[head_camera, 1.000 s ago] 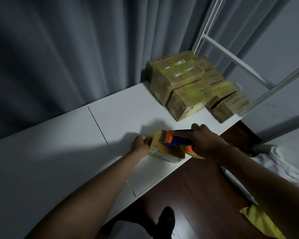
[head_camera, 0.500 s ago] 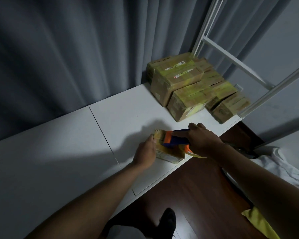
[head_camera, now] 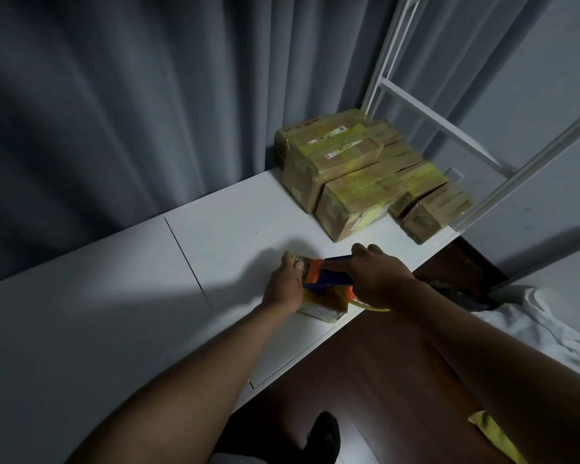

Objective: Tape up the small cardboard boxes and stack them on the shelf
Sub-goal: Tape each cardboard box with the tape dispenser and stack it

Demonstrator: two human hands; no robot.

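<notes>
Dim, shadowy shot. Nearest, bottom edge: a dark shoe [head_camera: 322, 437] on wood floor [head_camera: 365, 363], and a yellow cloth [head_camera: 493, 437] cut off at the lower right. White fabric [head_camera: 543, 329] lies on the floor right, partly cut by the frame.

Both forearms reach in from below. Left hand [head_camera: 283, 289] lies over the box [head_camera: 318, 303] at its left end, fingers curled over the far top edge, hiding most of that side. Right hand [head_camera: 379, 279] grips the dispenser [head_camera: 329, 276], fingers wrapped round the handle; the blue-orange body sits on the box top, and the tape roll [head_camera: 369, 304] peeks out under the wrist, mostly hidden. Box lies flat near the table's [head_camera: 114, 313] front edge, long axis roughly front-right to back-left; only its near lower corner and a sliver of top show. Labels unreadable.

Farther back, at the table's right rear corner, a stack [head_camera: 359, 175] of taped boxes, touching each other, yellowish tape, exact count unclear. White shelf frame [head_camera: 426, 115] rises just behind and right of them, top cut off. Grey curtain [head_camera: 114, 112] fills the background.
</notes>
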